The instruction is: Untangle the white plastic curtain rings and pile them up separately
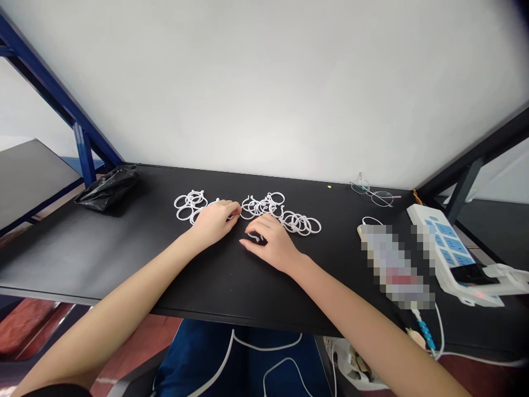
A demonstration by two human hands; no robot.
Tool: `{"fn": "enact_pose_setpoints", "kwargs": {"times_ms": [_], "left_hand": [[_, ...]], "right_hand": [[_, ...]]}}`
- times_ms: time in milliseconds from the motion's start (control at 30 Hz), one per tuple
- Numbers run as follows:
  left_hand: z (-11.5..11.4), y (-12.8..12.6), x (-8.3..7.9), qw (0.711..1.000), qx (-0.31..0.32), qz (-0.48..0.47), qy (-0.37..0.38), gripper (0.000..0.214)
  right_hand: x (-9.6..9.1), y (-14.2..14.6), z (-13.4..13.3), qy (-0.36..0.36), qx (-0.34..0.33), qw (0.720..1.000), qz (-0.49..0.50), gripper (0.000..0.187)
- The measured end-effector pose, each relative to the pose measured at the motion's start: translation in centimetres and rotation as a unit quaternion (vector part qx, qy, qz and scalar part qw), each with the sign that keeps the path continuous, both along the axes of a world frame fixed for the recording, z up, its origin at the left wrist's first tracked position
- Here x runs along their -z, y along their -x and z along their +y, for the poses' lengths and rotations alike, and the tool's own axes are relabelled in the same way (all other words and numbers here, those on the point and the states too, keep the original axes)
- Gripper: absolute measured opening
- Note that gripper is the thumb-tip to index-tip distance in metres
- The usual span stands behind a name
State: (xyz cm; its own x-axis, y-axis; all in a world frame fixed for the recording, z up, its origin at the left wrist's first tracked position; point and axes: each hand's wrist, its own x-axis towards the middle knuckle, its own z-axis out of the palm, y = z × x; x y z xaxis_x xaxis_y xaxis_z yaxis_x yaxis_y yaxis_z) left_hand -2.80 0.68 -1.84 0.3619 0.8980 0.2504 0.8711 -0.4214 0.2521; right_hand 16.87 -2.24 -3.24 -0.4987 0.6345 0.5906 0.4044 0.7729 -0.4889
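Note:
Several white plastic rings (298, 223) lie scattered in a row on the black table (124, 248). A smaller heap of white rings (188, 203) sits to the left. My left hand (215, 221) rests between the two groups, its fingers curled and pinched on a white ring at its fingertips. My right hand (273, 242) lies palm down just in front of the larger group, fingers curled over a white ring (254, 237) that it holds against the table.
A crumpled black plastic bag (108, 188) lies at the back left. Wire-framed glasses (372, 193) rest at the back right. A white power strip (450, 251) with blue sockets and white cables sit at the right. Blue and black frame posts flank the table.

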Motion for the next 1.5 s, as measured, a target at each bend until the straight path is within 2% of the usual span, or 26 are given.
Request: {"fn": "enact_pose_setpoints", "kwargs": {"times_ms": [200,700,967,1267,1500], "left_hand": [[0.1,0.17,0.04,1.0,-0.005,0.003,-0.004,0.018],[0.01,0.11,-0.29,1.0,-0.009,-0.004,-0.005,0.019],[-0.3,-0.22,-0.6,0.999,-0.007,-0.016,-0.028,0.019],[-0.33,-0.26,-0.61,1.0,-0.006,0.0,-0.028,0.02],[-0.23,-0.2,-0.45,1.0,-0.006,-0.003,-0.02,0.019]], "right_hand": [[0.12,-0.02,0.01,0.05,-0.017,0.997,-0.056,0.011],[0.5,-0.07,-0.03,0.098,-0.024,0.995,0.006,0.02],[0.88,0.0,0.15,0.077,-0.021,0.996,0.029,0.02],[0.66,0.0,0.16,0.046,-0.008,0.997,0.069,0.025],[0.55,0.07,0.19,0.034,0.003,0.996,0.087,0.022]]}}
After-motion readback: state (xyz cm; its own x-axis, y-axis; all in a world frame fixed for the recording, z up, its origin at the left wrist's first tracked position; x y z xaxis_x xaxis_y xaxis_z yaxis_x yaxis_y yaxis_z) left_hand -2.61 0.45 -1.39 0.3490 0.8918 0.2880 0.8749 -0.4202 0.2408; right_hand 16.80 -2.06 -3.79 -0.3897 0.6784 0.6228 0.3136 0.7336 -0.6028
